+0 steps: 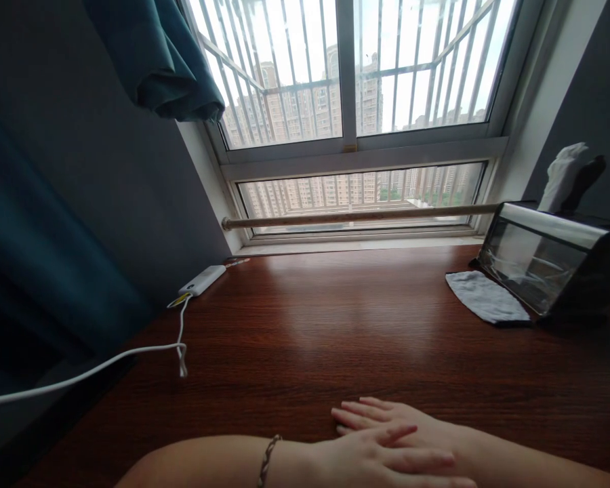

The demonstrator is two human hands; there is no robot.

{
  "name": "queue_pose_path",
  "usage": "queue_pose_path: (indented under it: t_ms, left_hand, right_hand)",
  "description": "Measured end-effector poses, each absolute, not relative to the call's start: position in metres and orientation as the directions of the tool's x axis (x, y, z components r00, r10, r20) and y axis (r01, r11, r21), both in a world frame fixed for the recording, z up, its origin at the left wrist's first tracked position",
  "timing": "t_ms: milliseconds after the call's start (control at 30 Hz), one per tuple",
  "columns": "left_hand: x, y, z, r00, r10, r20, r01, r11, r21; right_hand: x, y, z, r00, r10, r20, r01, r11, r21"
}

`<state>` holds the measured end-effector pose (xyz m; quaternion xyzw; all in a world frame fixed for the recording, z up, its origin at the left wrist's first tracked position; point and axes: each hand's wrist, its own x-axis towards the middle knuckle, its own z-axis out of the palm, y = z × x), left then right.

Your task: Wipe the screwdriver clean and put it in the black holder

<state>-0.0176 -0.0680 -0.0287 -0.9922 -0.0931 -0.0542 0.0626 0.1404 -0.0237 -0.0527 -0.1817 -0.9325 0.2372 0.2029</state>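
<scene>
My left hand (360, 462) comes in from the lower left, a braided bracelet (268, 461) around its wrist. Its fingers are spread and point right, crossing over my right hand. Coming from the lower right, my right hand (427, 425) has its stretched fingers pointing left, flat on the dark red-brown wooden table (305, 339). The left hand partly covers it. I see nothing held in either hand.
A white power strip or similar device (203, 280) lies at the table's left edge with a white cable (106, 362). On the right, a grey cloth (485, 297) lies beside a black box with a clear front (536, 261). A barred window (348, 152) stands behind.
</scene>
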Motion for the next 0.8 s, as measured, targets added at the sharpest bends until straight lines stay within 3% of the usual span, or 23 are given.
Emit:
queue_pose_path:
  t_ms: [67,100,200,300,400,500,700,800]
  left_hand:
    - [-0.019,-0.065,-0.03,0.981,0.041,0.189,0.083,-0.972,-0.218]
    - [-0.019,-0.064,-0.031,0.975,-0.023,0.222,0.043,-0.957,-0.286]
    - [-0.019,-0.063,-0.03,0.962,-0.111,0.248,0.008,-0.901,-0.433]
    - [-0.018,-0.063,-0.025,0.96,-0.138,0.243,-0.003,-0.874,-0.486]
    - [-0.016,-0.063,-0.02,0.961,-0.131,0.244,0.016,-0.852,-0.523]
    - [-0.014,-0.063,-0.021,0.966,-0.117,0.232,0.014,-0.868,-0.496]
    - [-0.013,-0.063,-0.024,0.964,-0.102,0.246,0.013,-0.905,-0.426]
    - [-0.013,-0.064,-0.022,0.958,-0.1,0.27,0.024,-0.907,-0.421]
  right_hand:
    - [0.146,-0.014,-0.039,-0.946,0.256,0.197,0.131,0.862,-0.49]
    - [0.148,-0.011,-0.035,-0.967,0.217,0.134,0.131,0.872,-0.471]
    - [0.148,-0.011,-0.034,-0.947,0.321,0.031,0.283,0.872,-0.4]
    - [0.141,-0.015,-0.04,-0.851,0.525,0.014,0.487,0.799,-0.354]
    - [0.136,-0.016,-0.044,-0.768,0.641,0.006,0.606,0.729,-0.318]
    - [0.137,-0.012,-0.046,-0.752,0.659,0.021,0.619,0.717,-0.321]
    - [0.146,0.0,-0.048,-0.812,0.583,0.004,0.527,0.736,-0.425]
    - [0.148,0.001,-0.05,-0.765,0.633,0.12,0.478,0.682,-0.553]
